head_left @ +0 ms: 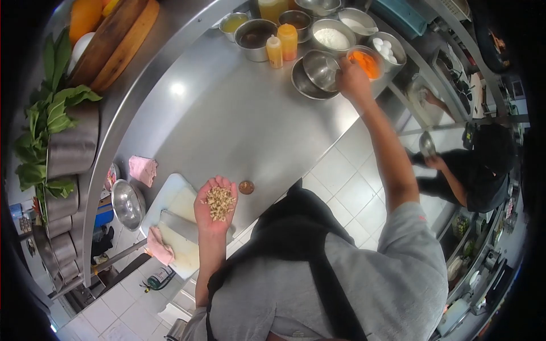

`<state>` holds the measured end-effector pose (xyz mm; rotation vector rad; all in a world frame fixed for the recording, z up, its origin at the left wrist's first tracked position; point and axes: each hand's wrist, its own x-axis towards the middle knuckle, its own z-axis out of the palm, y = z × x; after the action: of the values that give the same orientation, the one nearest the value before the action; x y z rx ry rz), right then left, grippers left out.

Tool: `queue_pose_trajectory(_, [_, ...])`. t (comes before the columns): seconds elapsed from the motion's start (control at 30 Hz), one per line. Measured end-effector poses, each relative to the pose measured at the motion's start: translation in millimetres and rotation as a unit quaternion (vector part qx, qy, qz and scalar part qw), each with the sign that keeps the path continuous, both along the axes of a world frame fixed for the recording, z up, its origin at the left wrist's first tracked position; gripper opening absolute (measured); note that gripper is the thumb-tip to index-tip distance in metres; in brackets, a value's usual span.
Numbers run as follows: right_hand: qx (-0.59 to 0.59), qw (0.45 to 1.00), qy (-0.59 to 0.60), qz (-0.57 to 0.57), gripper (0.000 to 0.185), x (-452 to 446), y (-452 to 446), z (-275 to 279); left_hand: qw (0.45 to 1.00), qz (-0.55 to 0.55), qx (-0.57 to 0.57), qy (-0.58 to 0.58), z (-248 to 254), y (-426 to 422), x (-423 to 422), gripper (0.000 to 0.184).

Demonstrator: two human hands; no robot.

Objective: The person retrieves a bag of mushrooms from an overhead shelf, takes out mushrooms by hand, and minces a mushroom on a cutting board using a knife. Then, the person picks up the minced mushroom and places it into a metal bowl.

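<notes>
My left hand (206, 219) is cupped palm up, holding a heap of small chopped pale-brown pieces (220, 203) that look like nuts. Just right of it on the steel table sits a small round dish (246, 187) with brownish contents. Under and beside my left wrist lie a white cutting board (185, 190) and a wide-bladed knife (178, 226). At the far end, my right hand (355, 84) grips the rim of a shiny metal bowl (322, 69), which tilts over another metal bowl (301, 85). A container of orange pieces (364, 63) stands right beside that hand.
Squeeze bottles (288, 42), a bowl of white powder (331, 38) and a bowl of eggs (385, 50) line the table's far end. Pink cloths (143, 170) lie near the board. A co-worker (483, 165) in dark clothes holds a bowl at the right.
</notes>
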<state>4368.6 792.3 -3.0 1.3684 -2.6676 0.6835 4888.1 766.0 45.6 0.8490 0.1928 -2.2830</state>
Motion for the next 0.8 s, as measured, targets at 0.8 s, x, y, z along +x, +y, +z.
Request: queue_pose_trajectory(0.8, [0.042,0.792,-0.58,0.183,0.022,331,-70,-30,0.726,-0.001,-0.475,-0.497,-43,-112,-4,0.03])
